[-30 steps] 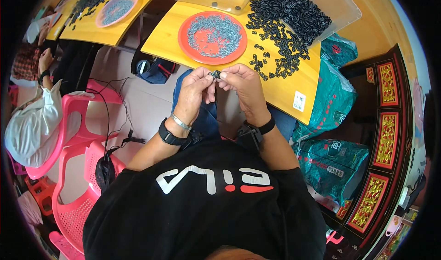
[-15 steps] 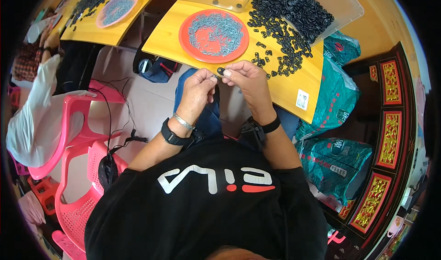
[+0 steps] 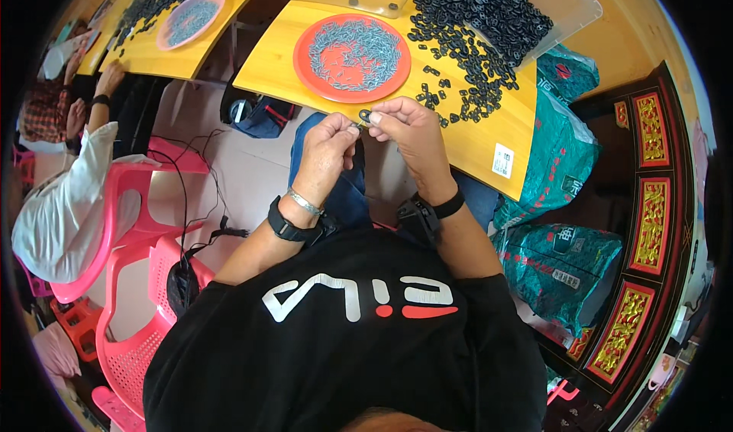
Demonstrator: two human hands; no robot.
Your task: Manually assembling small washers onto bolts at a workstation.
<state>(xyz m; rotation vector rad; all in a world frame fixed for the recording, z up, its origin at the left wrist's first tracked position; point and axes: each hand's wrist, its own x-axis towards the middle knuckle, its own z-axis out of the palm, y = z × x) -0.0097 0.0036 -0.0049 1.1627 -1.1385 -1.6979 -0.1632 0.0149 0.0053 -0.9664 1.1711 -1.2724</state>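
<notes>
My two hands meet just off the table's front edge, fingertips nearly touching. My right hand (image 3: 414, 132) pinches a small black oval plastic piece (image 3: 365, 116) between thumb and fingers. The fingers of my left hand (image 3: 324, 151) are pinched together right beside it; whatever sits between their tips is too small to make out. Beyond the hands lies a round red plate (image 3: 302, 71) with many thin grey-blue screw-like pins (image 3: 376, 44). To its right, similar black pieces (image 3: 482, 16) spill in a heap from a clear plastic tub (image 3: 584, 13) onto the yellow table (image 3: 267, 64).
Another clear bin (image 3: 343, 0) stands behind the plate. Green woven sacks (image 3: 561, 149) lean at the table's right side. On the left are pink plastic chairs (image 3: 145, 310), hanging black cables (image 3: 183, 203) and a person in a white top (image 3: 65, 210) at another table.
My hands hold almost the same pinch, with the black piece tilted slightly. At the left, the co-worker's arm has reached toward the other table's edge. The view has shifted a little.
</notes>
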